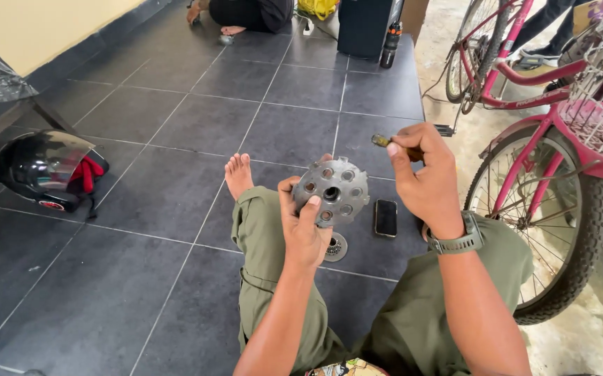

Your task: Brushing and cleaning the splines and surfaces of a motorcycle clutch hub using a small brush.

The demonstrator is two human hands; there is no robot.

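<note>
My left hand (303, 226) holds up a round grey metal disc (332, 191) with a central hole and several smaller holes around it, thumb on its face. My right hand (423, 174), wearing a grey wristwatch, grips a small tool with a dark handle and a short tip (383, 141) that sticks out to the left, just above and right of the disc. Below the disc, a smaller round metal part (335, 246) lies on the dark floor tiles between my legs. I sit on the floor in olive trousers, left foot (238, 174) bare.
A black phone (385, 217) lies on the tiles by my right knee. A pink bicycle (559, 132) with a wire basket stands at the right. A black helmet (47, 169) rests at the left under a table. Another person sits at the far top.
</note>
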